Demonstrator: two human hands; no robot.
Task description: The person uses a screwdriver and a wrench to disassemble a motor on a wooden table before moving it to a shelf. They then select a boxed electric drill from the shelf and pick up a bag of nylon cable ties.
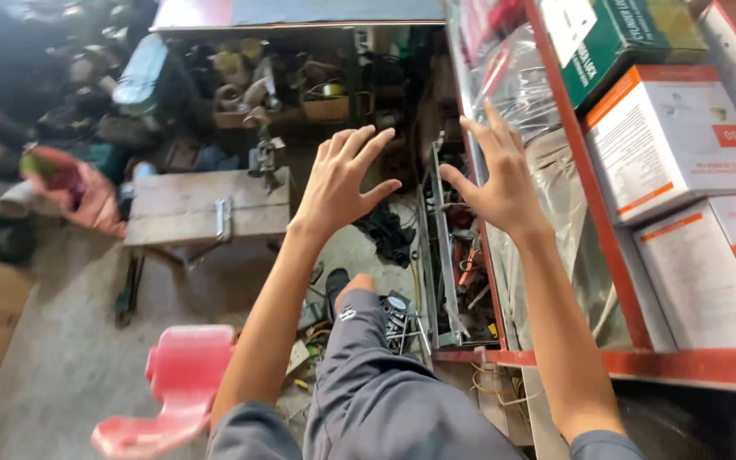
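Nothing gripped at all: both hands are up in the air with fingers spread wide, left hand over the floor gap, right hand just in front of the plastic sheet hanging off the red shelf.

Biggest worry imo is that shelf, since the boxes on it sit right at the edge and a bump from the right arm could tip one. Next, the toolbox below the hands stands open and is crammed with metal bits, so reaching in blind looks like a good way to snag a finger. Wooden bench with the vise is well off to the left. Smaller stuff: loose parts and wires by the raised knee, easy to kick or trip on, and the red stool sits near the left elbow.
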